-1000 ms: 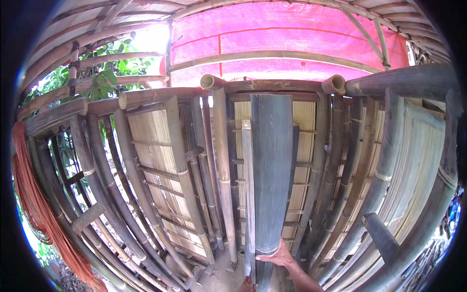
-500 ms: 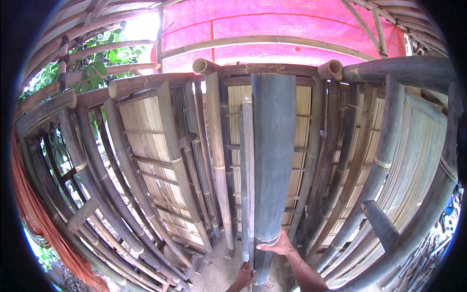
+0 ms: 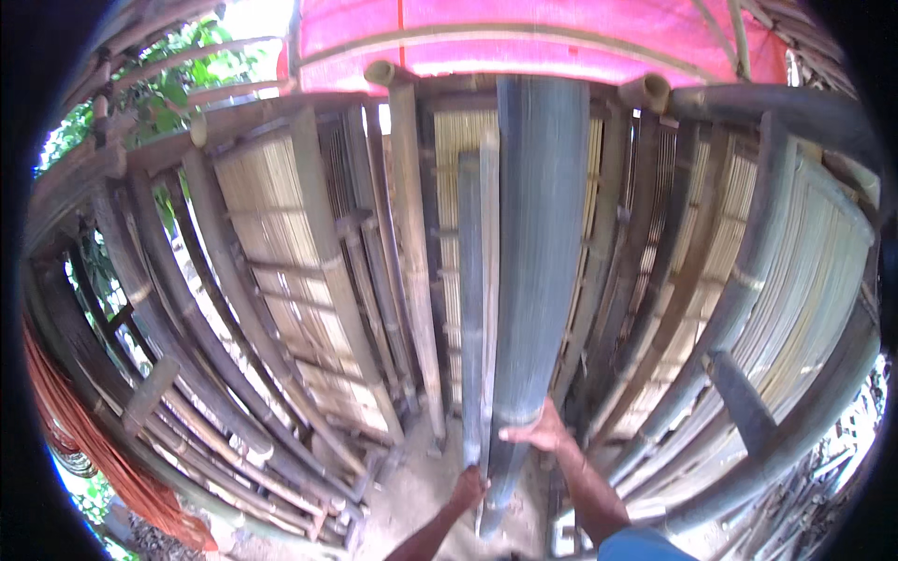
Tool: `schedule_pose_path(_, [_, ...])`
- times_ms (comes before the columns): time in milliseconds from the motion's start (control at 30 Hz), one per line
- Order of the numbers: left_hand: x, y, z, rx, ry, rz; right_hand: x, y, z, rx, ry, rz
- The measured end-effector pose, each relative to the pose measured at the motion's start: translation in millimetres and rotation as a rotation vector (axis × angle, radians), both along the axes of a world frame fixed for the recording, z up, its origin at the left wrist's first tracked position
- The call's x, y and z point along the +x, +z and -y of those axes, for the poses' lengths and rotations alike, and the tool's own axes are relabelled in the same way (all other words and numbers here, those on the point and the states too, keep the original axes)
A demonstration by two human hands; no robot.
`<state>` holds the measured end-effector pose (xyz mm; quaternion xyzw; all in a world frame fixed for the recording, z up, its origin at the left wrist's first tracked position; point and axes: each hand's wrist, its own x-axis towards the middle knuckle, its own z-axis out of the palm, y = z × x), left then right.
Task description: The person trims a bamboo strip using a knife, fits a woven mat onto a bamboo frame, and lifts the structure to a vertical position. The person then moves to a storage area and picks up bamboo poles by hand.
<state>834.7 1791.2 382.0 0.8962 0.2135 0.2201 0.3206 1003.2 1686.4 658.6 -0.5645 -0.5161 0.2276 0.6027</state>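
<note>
A thick, dark grey-green bamboo pole [image 3: 543,252] stands nearly upright in front of me. My right hand [image 3: 543,430] wraps round it low down, just below a node, with the thumb across the front. Beside it on the left stand a narrow dark bamboo pole [image 3: 471,309] and a thin pale bamboo strip [image 3: 489,280]. My left hand [image 3: 472,488] is closed round the lower end of these slim pieces; its fingers are partly hidden.
Bamboo rack posts [image 3: 412,252] stand behind, with slatted bamboo panels [image 3: 271,206] between them. A pink sheet [image 3: 524,47] hangs at the back. Orange-brown cloth [image 3: 103,449] drapes at left. A short bamboo stub [image 3: 739,402] juts out at right. Bare ground [image 3: 421,491] lies below.
The view has tipped lower and the thick pole looms larger, its top higher in the picture. Both hands appear higher, with more forearm and a blue sleeve showing. Their grips stay the same.
</note>
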Motion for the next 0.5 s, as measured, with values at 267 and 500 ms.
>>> schedule_pose_path(267, [16.9,21.1,-12.9,-0.044,0.009,0.346,24.0,-23.1,-16.5,-0.024,0.076,-0.139])
schedule_pose_path(500, [11.0,21.5,-0.6,-0.264,-0.014,0.250,16.2,-11.2,-10.1,-0.057,0.044,-0.114])
